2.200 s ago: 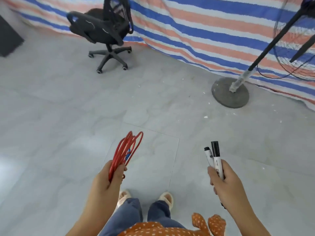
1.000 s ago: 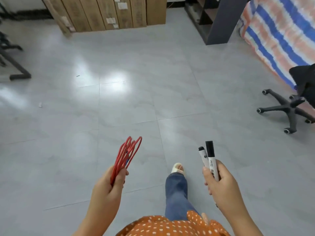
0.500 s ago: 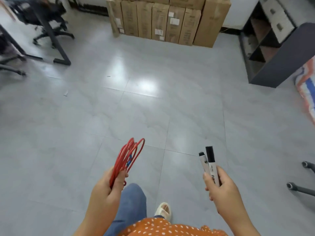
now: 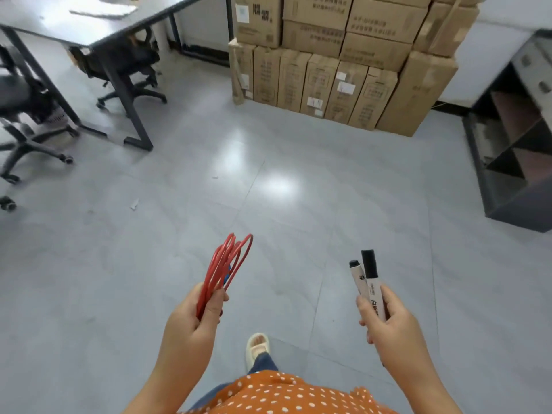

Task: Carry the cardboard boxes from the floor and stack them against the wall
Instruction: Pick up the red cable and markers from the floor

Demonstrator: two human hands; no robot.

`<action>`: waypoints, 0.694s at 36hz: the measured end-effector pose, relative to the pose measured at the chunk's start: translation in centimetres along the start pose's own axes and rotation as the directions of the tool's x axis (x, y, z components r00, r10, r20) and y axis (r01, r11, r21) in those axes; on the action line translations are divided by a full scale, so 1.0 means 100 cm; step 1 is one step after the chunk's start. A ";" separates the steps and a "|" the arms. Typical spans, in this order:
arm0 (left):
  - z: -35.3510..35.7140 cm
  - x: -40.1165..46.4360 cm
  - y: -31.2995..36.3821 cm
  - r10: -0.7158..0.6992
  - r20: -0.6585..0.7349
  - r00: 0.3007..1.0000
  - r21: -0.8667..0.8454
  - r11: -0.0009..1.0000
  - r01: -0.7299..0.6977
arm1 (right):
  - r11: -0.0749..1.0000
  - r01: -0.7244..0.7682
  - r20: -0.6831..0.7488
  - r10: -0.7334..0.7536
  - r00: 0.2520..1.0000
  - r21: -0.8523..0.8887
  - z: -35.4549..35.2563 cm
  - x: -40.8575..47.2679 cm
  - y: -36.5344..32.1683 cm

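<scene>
Closer now than half a second ago, the cardboard boxes (image 4: 337,67) fill the far wall ahead, stacked on the floor. Nearest, the left hand (image 4: 191,321) pinches a coil of red cable (image 4: 227,267); the right hand (image 4: 388,321) grips 2 markers (image 4: 366,276) upright. Farther left stand a dark desk (image 4: 98,31) and office chairs (image 4: 27,115).

Single head view, wide-angle, looking forward and down over floor (image 4: 268,180); hands near at bottom, boxes (image 4: 337,64) well ahead, edges somewhat blurred, probably lens distortion.
</scene>
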State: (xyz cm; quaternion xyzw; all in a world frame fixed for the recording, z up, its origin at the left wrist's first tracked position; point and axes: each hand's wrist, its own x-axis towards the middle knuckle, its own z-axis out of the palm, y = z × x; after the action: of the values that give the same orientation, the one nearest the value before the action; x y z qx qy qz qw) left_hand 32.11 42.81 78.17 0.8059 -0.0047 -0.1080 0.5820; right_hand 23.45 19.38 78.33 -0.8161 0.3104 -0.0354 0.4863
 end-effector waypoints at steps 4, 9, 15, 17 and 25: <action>-0.007 0.066 0.017 0.020 -0.021 1.000 0.010 1.000 -0.020 | 0.999 0.030 0.040 -0.029 0.999 -0.021 0.022 0.062 -0.037; -0.012 0.131 0.022 -0.055 -0.031 0.998 -0.021 0.998 0.054 | 0.999 0.029 0.081 -0.025 0.996 -0.046 0.042 0.131 -0.067; -0.008 0.219 0.025 -0.157 -0.099 0.983 -0.022 0.988 0.155 | 0.999 0.037 0.142 -0.031 0.989 -0.037 0.066 0.231 -0.097; -0.003 0.255 0.029 -0.149 -0.132 0.980 -0.025 0.989 0.147 | 0.998 0.043 0.166 -0.036 0.986 -0.036 0.077 0.269 -0.107; 0.011 0.413 0.070 -0.171 -0.200 0.965 -0.086 0.984 0.156 | 0.994 0.109 0.235 -0.106 0.966 -0.001 0.104 0.443 -0.182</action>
State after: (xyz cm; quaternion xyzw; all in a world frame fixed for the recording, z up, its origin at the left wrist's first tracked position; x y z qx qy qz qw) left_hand 73.08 34.01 77.50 0.7898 0.1259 -0.0717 0.5960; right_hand 71.40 9.52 76.94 -0.8336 0.2064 0.0370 0.5111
